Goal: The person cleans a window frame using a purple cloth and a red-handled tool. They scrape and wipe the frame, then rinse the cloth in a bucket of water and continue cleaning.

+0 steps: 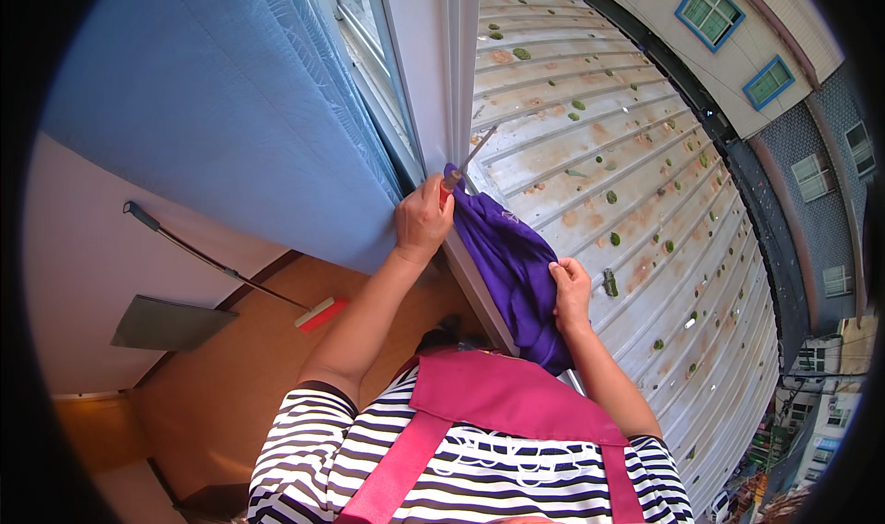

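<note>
My left hand (pixel 423 218) grips the red handle of a tool (pixel 448 186), whose thin metal shaft points up and outward past the window frame; it looks like a screwdriver, though its tip is hard to make out. Purple cloth (pixel 501 261) hangs over the window sill (pixel 479 285), bunched near the tool's handle and draped along the outer side. With thumb and fingers, my right hand (pixel 572 292) pinches the cloth's outer edge, over the roof side.
Outside lies a ribbed metal roof (pixel 643 199) with moss tufts. A blue curtain (pixel 228 102) hangs at left beside the window sash (pixel 366 33). Indoors, a long-handled squeegee or broom (pixel 207 261) and a dark flat panel (pixel 173 322) lean near the wall.
</note>
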